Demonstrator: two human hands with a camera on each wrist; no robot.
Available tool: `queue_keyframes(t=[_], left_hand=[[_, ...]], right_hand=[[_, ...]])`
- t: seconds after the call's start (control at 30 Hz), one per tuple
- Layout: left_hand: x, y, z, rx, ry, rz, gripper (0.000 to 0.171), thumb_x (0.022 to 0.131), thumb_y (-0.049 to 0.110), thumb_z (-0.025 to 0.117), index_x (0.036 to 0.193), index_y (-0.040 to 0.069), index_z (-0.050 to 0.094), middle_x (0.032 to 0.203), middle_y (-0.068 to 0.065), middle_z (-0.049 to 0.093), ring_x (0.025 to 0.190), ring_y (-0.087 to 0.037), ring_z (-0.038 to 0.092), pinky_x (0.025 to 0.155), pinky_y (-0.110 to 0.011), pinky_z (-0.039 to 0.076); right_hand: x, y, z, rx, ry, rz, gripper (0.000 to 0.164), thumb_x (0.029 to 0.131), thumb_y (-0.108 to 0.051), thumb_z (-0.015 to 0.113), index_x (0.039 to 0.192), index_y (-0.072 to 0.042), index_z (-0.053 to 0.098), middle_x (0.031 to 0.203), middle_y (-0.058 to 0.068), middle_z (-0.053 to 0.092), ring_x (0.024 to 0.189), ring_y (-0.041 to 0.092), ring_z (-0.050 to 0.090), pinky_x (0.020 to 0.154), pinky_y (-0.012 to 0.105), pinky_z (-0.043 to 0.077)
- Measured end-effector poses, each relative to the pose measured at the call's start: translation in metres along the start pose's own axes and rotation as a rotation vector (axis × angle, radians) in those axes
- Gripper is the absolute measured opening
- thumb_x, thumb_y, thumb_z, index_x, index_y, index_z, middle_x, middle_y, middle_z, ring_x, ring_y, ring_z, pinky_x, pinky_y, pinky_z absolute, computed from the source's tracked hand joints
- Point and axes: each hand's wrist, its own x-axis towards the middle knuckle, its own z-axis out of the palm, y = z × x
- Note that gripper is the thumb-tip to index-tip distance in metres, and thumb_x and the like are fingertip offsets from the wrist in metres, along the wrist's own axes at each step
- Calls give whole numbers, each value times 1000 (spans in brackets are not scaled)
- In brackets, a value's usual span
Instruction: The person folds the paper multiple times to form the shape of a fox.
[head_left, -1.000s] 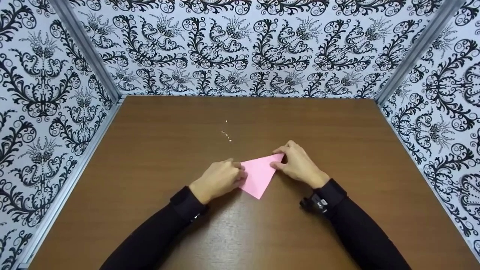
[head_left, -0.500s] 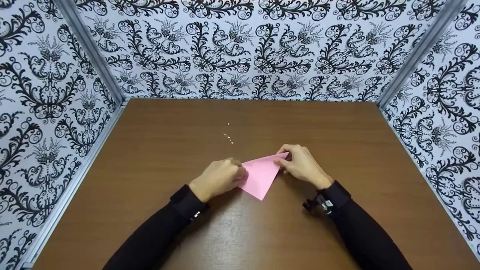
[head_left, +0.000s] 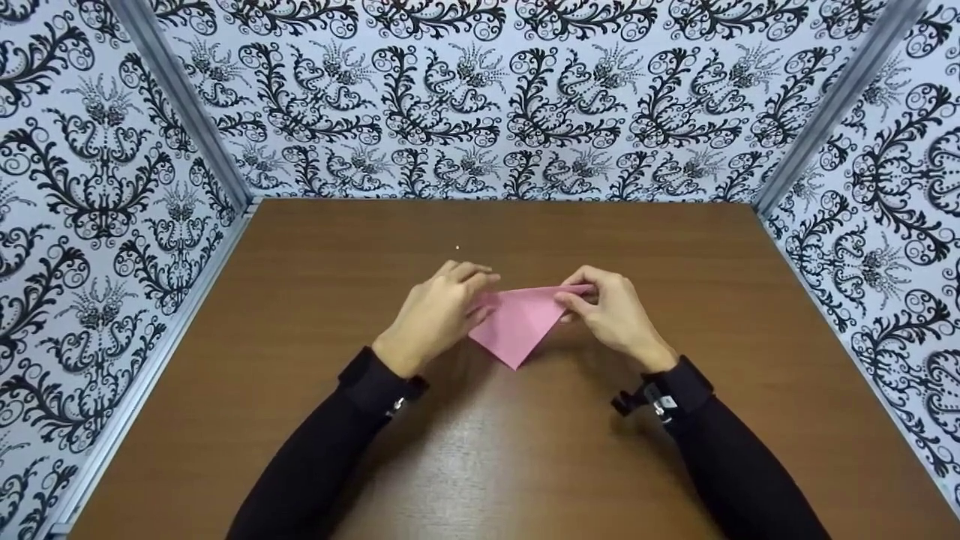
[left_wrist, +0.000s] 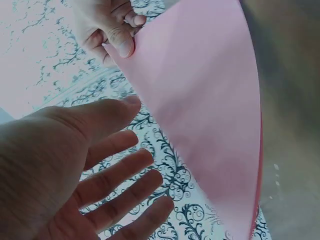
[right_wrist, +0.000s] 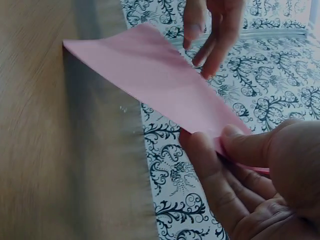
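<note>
A pink sheet of paper (head_left: pixel 517 328), folded into a triangle, is held up off the table with one point hanging downward. My right hand (head_left: pixel 616 309) pinches its right corner between thumb and fingers; the grip shows closely in the right wrist view, where the paper (right_wrist: pixel 145 75) slopes away to the left. My left hand (head_left: pixel 439 311) is by the paper's left end. Its fingers (left_wrist: pixel 120 172) are spread and relaxed in the left wrist view, with the thumb tip close to the paper's edge. Whether that thumb touches the paper I cannot tell.
The brown wooden table (head_left: pixel 337 240) spreads out under both hands. Small white specks (right_wrist: pixel 123 108) are on its surface. Black-and-white patterned walls (head_left: pixel 480 97) with grey metal corner posts (head_left: pixel 176 97) enclose it at the back and sides.
The paper has been lifted and tilted from the table. My left hand has let go of its left side and moved up. My right hand still pinches the right corner, slightly further right.
</note>
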Motion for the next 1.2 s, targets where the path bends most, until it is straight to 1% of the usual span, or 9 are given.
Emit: queue_keyframes(t=[0.07,0.2,0.3,0.37,0.6,0.73,0.83,1.0,1.2], left_hand=[[7,2,-1,0,7,-15,38,99,30,83,134,14,77,132,-5,79,119,-27,74,90,-44,68],[16,5,-4,-10,39,-35,27,101,30,80,124,16,81,116,-2,83,105,-25,78,85,-42,68],[18,5,-5,-27,76,-44,17,103,30,78,115,19,84,107,1,85,95,-21,80,86,-40,67],[18,4,-4,-34,87,-53,14,104,30,76,110,22,86,102,4,85,91,-18,80,86,-39,67],[15,4,-4,-59,93,-60,12,102,31,78,103,24,87,96,6,85,82,-13,80,75,-35,67],[15,7,-6,-49,103,-40,10,102,30,79,101,24,87,94,7,85,79,-12,78,72,-35,66],[15,11,-8,-34,99,-20,10,102,29,79,100,24,87,92,7,84,79,-13,78,71,-36,66],[15,19,-10,-15,86,21,11,104,27,77,101,22,86,91,6,82,82,-16,77,70,-39,66],[14,25,-9,-12,87,45,9,102,28,79,100,22,85,89,6,80,83,-17,76,68,-41,65]], right_hand=[[-1,-2,1,65,10,-25,13,99,-12,80,104,-1,75,100,25,80,81,41,82,71,37,69],[-3,-4,3,189,12,-59,15,99,-7,78,105,5,72,101,32,77,85,43,82,78,44,69],[-4,-3,3,220,16,-70,16,99,-7,78,105,6,72,103,36,75,87,37,83,81,49,68],[-5,-3,2,200,17,-75,16,99,-8,78,105,5,72,103,36,75,88,37,84,81,44,68],[-6,-5,0,-128,64,-171,12,98,-19,83,107,-11,80,103,11,84,92,23,83,82,23,66],[-6,-17,1,-365,107,-320,20,98,-22,83,116,-14,81,112,3,83,102,19,80,93,30,64],[-7,-29,4,-505,118,-432,26,100,-23,82,123,-11,80,119,7,82,111,25,78,100,40,63],[-6,-46,16,-603,86,-529,25,101,-24,81,122,-11,82,116,10,83,111,28,78,98,45,64],[-4,-49,27,-633,84,-544,14,99,-23,82,111,-17,86,99,-1,85,87,18,79,75,37,64]])
